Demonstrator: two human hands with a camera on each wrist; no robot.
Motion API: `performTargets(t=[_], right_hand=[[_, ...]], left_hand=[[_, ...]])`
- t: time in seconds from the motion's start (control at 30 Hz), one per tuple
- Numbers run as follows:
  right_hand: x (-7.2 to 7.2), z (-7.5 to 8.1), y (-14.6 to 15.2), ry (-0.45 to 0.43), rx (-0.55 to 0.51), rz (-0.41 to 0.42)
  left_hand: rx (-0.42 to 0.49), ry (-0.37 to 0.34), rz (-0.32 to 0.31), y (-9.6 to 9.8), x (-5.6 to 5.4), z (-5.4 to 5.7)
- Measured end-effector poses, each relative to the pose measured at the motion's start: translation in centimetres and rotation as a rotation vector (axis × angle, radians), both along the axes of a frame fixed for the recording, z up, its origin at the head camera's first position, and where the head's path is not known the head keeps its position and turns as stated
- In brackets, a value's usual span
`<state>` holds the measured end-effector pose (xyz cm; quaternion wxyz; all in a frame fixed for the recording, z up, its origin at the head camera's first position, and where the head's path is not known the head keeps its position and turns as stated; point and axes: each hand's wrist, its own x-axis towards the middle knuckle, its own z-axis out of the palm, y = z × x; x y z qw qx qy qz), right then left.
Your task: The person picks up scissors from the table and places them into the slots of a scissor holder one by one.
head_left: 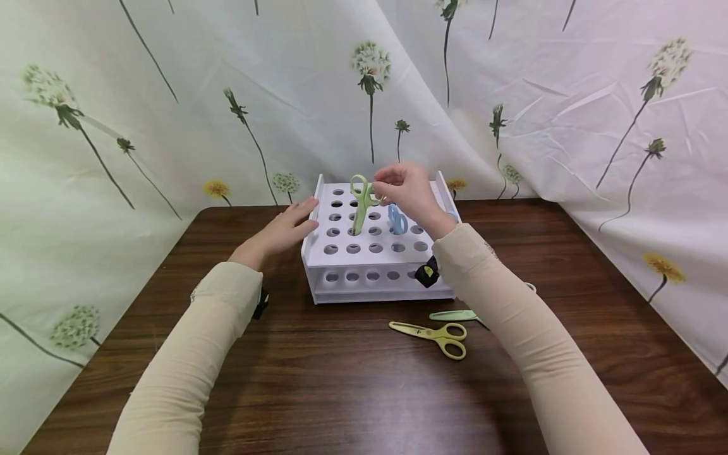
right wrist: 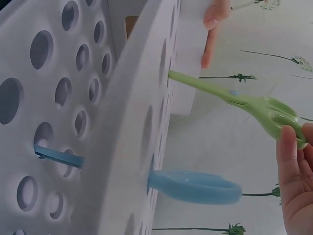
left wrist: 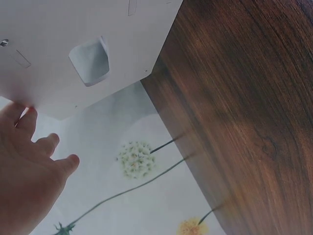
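Observation:
My right hand [head_left: 408, 193] pinches one handle loop of the green scissors [head_left: 361, 208] between thumb and fingers. The scissors stand blades down, with the blade tip at a hole in the upper shelf of the white rack [head_left: 381, 256]. Beside them, blue scissors [right wrist: 195, 187] are set through another hole, handle above the shelf and blades reaching the lower one. My left hand [head_left: 284, 230] touches the rack's left side panel [left wrist: 44, 58] with extended fingers, the thumb held apart.
Yellow scissors [head_left: 429, 332] lie on the brown table [head_left: 318, 379] in front of the rack. Light green scissors [head_left: 455, 315] lie just behind, partly hidden by my right sleeve. A floral-print curtain [head_left: 307, 76] hangs close behind the rack.

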<state>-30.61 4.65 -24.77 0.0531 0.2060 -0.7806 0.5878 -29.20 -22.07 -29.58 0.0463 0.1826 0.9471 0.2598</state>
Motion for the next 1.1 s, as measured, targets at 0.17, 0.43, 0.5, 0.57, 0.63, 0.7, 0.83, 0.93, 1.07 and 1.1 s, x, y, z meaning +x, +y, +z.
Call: performTargets(t=[0.17, 0.43, 0.5, 0.57, 0.63, 0.7, 0.83, 0.93, 1.07, 1.1], right_hand=[[-0.1, -0.7, -0.6, -0.024, 0.034, 0.009], [0.0, -1.6, -1.4, -0.021, 0.064, 0.012], [0.0, -1.8, -1.5, -0.02, 0.063, 0.019], [0.0, -2.0, -1.6, -0.027, 0.068, 0.026], [0.0, -2.2, -1.6, -0.031, 0.086, 0.028], [0.0, -2.5, -1.7, -0.037, 0.107, 0.03], [-0.1, -2.8, -1.8, -0.051, 0.144, 0.028], [-0.1, -2.8, -1.8, -0.069, 0.154, 0.03], [-0.2, -2.7, -1.8, -0.09, 0.154, 0.035], [-0.2, -2.7, -1.8, -0.091, 0.158, 0.036]], left_hand=[[0.004, 0.011, -0.001, 0.0, -0.1, -0.1], [0.004, 0.005, 0.005, -0.1, 0.0, -0.2], [0.005, 0.005, 0.007, -0.1, 0.0, -0.2], [0.006, 0.005, 0.008, -0.1, 0.0, -0.2], [0.007, 0.004, 0.011, -0.1, 0.0, -0.2], [0.007, 0.0, 0.014, 0.0, -0.1, -0.2], [0.007, -0.006, 0.018, 0.1, 0.0, -0.2], [0.007, -0.008, 0.023, 0.2, 0.1, -0.2], [0.007, -0.007, 0.026, 0.2, 0.1, -0.1], [0.005, -0.005, 0.025, 0.2, 0.1, -0.1]])
